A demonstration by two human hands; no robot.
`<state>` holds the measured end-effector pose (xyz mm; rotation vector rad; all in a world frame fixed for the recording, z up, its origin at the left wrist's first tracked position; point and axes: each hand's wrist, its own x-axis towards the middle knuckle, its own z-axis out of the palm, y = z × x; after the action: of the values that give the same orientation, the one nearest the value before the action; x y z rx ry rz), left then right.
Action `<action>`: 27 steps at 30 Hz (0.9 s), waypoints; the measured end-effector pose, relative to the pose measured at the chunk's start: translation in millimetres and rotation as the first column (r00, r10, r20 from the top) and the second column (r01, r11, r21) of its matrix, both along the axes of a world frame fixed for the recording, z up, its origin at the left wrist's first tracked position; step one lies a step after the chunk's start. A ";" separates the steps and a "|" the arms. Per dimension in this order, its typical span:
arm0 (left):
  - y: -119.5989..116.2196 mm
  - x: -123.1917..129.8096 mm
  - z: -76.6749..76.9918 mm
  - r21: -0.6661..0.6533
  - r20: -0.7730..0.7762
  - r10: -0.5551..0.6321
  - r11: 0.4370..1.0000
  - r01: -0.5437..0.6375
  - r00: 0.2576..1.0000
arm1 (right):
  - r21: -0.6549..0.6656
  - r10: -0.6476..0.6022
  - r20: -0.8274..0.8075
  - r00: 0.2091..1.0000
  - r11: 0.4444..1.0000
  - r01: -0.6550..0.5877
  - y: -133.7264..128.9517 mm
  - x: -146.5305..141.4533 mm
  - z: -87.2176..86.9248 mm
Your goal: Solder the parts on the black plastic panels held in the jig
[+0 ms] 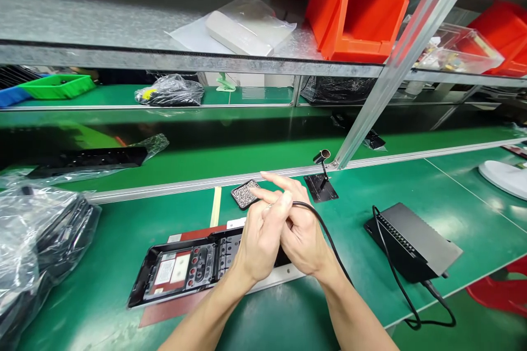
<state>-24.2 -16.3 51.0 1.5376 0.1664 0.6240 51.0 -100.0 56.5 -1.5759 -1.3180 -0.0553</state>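
Note:
My left hand point(260, 238) is closed, its thumb up, pressed against my right hand point(303, 230). The right hand is curled in, with a finger or two stretched towards the upper left. A black cable point(325, 227) comes out between the hands and runs over the right one down to the forearm. Whatever it joins is hidden in the grip. Below them lies an open black plastic housing point(201, 263) with button cutouts, on a reddish-brown board point(173, 312). My hands cover its right part.
A small tray of metallic shavings or granules point(246, 193) sits just beyond the hands. Behind stands a black holder with a metal ring point(323, 181). To the right is a vented black box point(415, 241) with cables. Bagged parts point(45, 252) lie left; a shelf edge point(185, 59) crosses above.

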 end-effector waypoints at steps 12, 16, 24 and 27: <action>-5.2 3.7 -10.5 0.066 0.051 0.151 0.986 -0.154 0.987 | 0.179 0.216 -0.195 0.957 0.967 -0.181 10.1 2.5 -14.1; -5.7 4.1 -8.1 0.036 0.061 0.173 0.984 -0.175 0.983 | 0.205 0.245 -0.213 0.946 0.958 -0.201 12.2 3.5 -12.9; -3.9 6.3 -9.3 0.003 0.100 0.194 0.981 -0.195 0.976 | 0.239 0.241 -0.271 0.932 0.955 -0.177 15.2 3.6 -18.3; -4.1 7.5 -10.5 -0.014 0.105 0.194 0.981 -0.194 0.975 | 0.249 0.244 -0.270 0.932 0.952 -0.177 17.0 4.5 -21.3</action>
<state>-16.6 -20.4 40.5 1.4913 0.2390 0.8575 55.5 -83.0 35.2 -1.1932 -1.1898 0.1604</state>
